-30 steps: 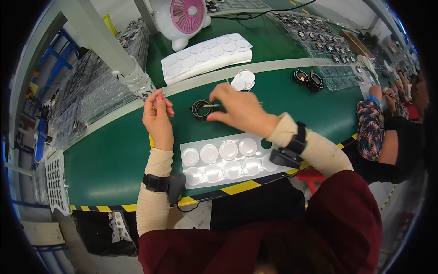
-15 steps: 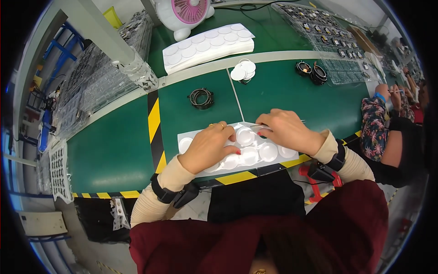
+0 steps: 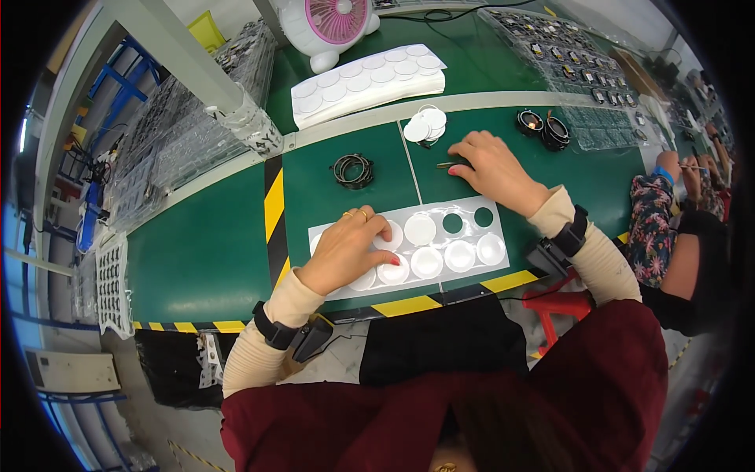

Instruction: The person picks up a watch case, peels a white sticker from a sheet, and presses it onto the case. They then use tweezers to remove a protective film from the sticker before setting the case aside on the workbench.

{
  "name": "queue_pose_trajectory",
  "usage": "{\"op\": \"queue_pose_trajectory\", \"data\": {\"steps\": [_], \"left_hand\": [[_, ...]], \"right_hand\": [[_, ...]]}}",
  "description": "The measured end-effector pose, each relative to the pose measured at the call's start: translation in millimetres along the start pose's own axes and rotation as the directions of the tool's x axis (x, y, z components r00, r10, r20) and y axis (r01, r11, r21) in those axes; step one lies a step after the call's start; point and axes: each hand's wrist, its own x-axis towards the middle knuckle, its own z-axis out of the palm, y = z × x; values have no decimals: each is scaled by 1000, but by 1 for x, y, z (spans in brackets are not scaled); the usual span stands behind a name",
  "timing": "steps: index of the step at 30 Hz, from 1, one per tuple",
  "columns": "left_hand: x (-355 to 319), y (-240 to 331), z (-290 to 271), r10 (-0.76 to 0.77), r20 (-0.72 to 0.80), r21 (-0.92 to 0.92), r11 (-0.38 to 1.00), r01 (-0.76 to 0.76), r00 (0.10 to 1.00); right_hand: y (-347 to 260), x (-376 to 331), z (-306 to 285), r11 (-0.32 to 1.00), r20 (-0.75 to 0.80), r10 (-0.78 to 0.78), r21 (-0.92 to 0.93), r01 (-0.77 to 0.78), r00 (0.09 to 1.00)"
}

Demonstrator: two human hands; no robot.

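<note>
My left hand (image 3: pixel 344 245) lies on the left part of a white sheet of round stickers (image 3: pixel 500 268), thumb and fingers apart, hiding some of the discs. Two round holes in the sheet's far right show the green mat. My right hand (image 3: pixel 497 170) is raised above the mat beyond the sheet, closed on slim metal tweezers (image 3: pixel 445 165) that point left. Just past that hand is a loose pile of white discs (image 3: pixel 425 124). A bundle of black rings (image 3: pixel 351 171) sits on the mat beyond my left hand.
A stack of similar sticker sheets (image 3: pixel 367 83) lies behind a raised grey strip, near a pink-and-white fan (image 3: pixel 334 20). Two black ring-shaped parts (image 3: pixel 554 132) stand at the right, before clear trays (image 3: pixel 595 127). A grey post (image 3: pixel 185 59) rises at left. A co-worker's arm (image 3: pixel 652 228) is at right.
My right hand has lifted off the sheet and moved away from me with the tweezers, uncovering the two holes. My left hand stays on the sheet.
</note>
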Motion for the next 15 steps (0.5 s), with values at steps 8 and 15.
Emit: {"op": "queue_pose_trajectory", "data": {"steps": [8,15], "left_hand": [[13,4,-3,74,34,30,997,-75,997],[4,-3,8,46,-4,51,998,-46,999]], "right_hand": [[-74,-6,-36,975,610,139,53,-215,780],[-50,0,10,653,335,-368,757,-15,868]]}}
